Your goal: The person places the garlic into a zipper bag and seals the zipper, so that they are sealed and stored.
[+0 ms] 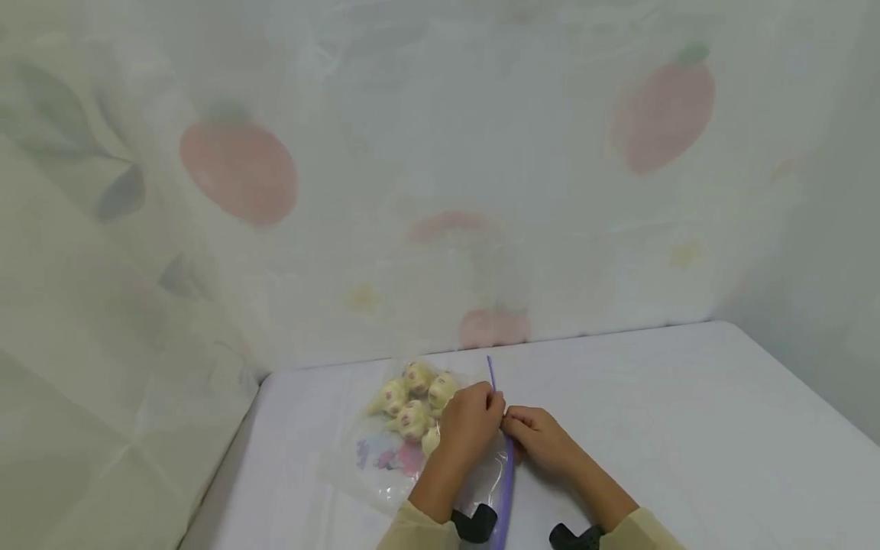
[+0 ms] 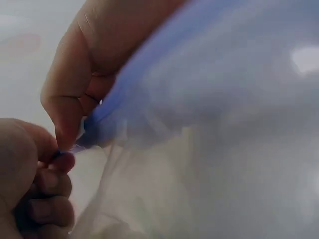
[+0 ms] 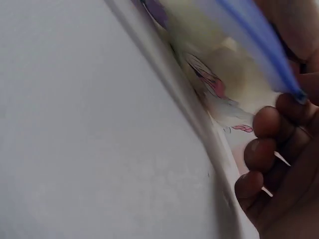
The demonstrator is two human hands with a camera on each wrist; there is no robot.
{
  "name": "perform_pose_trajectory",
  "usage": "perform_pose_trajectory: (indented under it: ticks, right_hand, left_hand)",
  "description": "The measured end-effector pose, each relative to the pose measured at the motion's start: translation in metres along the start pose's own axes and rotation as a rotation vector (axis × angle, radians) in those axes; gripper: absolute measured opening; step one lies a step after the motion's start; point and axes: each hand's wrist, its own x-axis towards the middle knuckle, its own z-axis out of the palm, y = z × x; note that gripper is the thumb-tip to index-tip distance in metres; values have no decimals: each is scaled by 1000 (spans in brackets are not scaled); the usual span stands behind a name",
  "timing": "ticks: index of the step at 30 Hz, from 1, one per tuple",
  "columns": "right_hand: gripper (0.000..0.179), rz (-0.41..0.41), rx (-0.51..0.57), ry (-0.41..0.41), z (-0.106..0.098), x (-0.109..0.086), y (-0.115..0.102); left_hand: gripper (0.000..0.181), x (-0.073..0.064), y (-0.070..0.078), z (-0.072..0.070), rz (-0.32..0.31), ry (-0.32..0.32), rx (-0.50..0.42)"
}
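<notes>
A clear zip bag with pink and purple printing lies on the table, its violet zip strip along the right side. Inside are several pale yellow, rounded pieces with pointed ends and small printed marks; their kind is unclear. My left hand reaches over the bag and pinches the zip strip near its upper part. Close beside it, my right hand pinches the same strip from the right, fingers curled. In the right wrist view, the blue-looking zip edge runs down to the fingertips.
A white-covered table extends to the right and in front. Behind it hangs a pale curtain with fruit prints, and another patterned sheet hangs at the left. Black wrist devices sit at both cuffs.
</notes>
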Motion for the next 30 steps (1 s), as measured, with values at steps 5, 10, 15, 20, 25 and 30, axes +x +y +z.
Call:
perform_pose_trajectory:
  ticks: [5,10,15,20,25,30]
  right_hand:
    - [33,-4,-15,-66,0,0,1]
    - [32,23,27,-224,0,-2,4]
    - [32,46,64,-297,2,-2,1]
    - [32,103,96,-369,4,-3,-2]
    - [31,145,133,-417,6,-3,-6]
    - [33,147,138,-423,5,-3,-6]
  left_hand:
    - [34,8,-7,-13,-36,127,-64]
    - [37,17,-22,-32,-106,280,-140]
    - [38,22,-37,-49,-140,335,-211]
    - [38,21,-50,-62,-196,388,-273]
    - [38,20,-54,-68,-202,413,-286]
    - [38,21,-54,-67,-194,388,-288]
